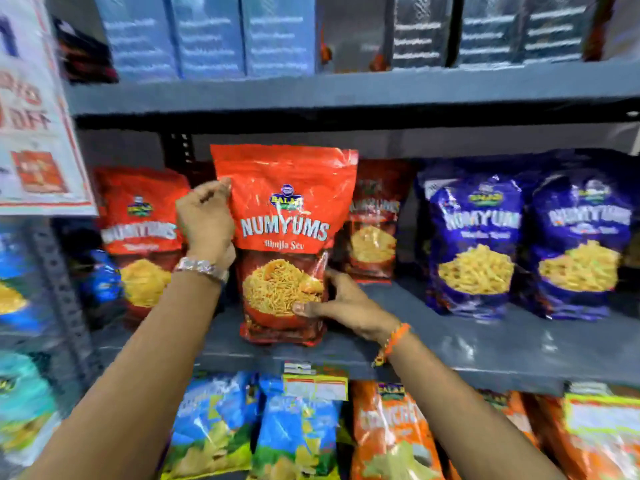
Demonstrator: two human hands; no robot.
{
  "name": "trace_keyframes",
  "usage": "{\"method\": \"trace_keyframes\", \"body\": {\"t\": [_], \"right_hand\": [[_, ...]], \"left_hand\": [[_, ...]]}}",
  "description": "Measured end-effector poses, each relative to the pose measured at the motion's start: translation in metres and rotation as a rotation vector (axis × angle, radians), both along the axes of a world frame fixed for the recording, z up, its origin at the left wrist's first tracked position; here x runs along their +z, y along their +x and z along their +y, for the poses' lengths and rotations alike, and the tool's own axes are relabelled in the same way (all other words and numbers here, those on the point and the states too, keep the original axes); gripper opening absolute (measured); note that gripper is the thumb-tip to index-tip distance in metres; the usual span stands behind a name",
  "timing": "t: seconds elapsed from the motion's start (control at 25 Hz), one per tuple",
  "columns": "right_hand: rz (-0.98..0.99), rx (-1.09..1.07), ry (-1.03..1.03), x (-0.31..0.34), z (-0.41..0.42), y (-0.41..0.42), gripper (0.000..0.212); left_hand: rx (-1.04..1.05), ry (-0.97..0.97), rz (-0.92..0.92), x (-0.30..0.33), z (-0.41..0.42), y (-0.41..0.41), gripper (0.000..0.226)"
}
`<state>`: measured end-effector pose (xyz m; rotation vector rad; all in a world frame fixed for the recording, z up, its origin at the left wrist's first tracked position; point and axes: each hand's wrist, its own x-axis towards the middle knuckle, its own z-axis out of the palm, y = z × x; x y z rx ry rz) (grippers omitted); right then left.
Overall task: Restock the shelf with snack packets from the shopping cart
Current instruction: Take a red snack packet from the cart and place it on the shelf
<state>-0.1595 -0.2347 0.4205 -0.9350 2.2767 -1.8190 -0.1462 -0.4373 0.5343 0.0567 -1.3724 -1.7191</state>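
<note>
A red Numyums snack packet (284, 216) stands upright near the front of the grey middle shelf (467, 344). My left hand (206, 220) grips its upper left edge. My right hand (341, 304) holds its lower right corner, thumb across the front. Two more red packets stand further back, one to the left (138, 216) and one to the right (375, 220). Two blue Numyums packets (474, 244) stand at the right of the same shelf. The shopping cart is out of view.
Boxes (207, 36) fill the shelf above. Blue and orange chip bags (298, 431) hang below a price tag (315, 384). A sale sign (31, 109) hangs at the left beside a shelf upright. Bare shelf shows between the red and blue packets.
</note>
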Motion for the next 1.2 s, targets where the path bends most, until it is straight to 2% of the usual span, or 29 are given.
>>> {"method": "trace_keyframes", "body": {"t": [0.08, 0.16, 0.32, 0.52, 0.68, 0.84, 0.96, 1.0, 1.12, 1.2], "right_hand": [[-0.027, 0.001, 0.005, 0.003, -0.025, -0.027, 0.056], [-0.065, 0.002, -0.008, 0.001, -0.041, -0.047, 0.058], [-0.166, 0.008, -0.064, -0.001, -0.052, -0.066, 0.068], [-0.233, 0.005, -0.089, -0.003, -0.06, -0.07, 0.065], [-0.27, -0.011, -0.133, -0.005, -0.061, -0.068, 0.051], [-0.223, -0.006, -0.077, 0.005, -0.054, -0.047, 0.058], [-0.09, -0.101, -0.066, 0.005, -0.012, -0.006, 0.063], [-0.047, -0.152, -0.103, -0.002, 0.012, 0.014, 0.063], [0.043, -0.405, -0.277, -0.059, 0.103, 0.099, 0.053], [0.05, -0.727, -0.246, -0.129, 0.164, 0.157, 0.044]], "left_hand": [[0.151, -0.058, -0.091, 0.007, -0.012, -0.018, 0.016], [0.262, -0.122, -0.203, 0.013, -0.016, -0.027, 0.021], [0.351, -0.21, -0.36, 0.023, -0.013, -0.03, 0.024], [0.275, -0.186, -0.337, 0.021, -0.005, -0.03, 0.038], [0.143, -0.164, -0.407, 0.021, -0.003, -0.033, 0.064], [0.005, -0.114, -0.409, 0.017, -0.007, -0.03, 0.09], [-0.093, -0.045, -0.347, -0.001, -0.001, -0.023, 0.122], [-0.136, -0.059, -0.306, -0.009, 0.012, -0.007, 0.121], [-0.229, -0.134, -0.085, -0.036, 0.085, 0.048, 0.083], [-0.259, -0.206, 0.155, -0.076, 0.136, 0.079, 0.068]]}}
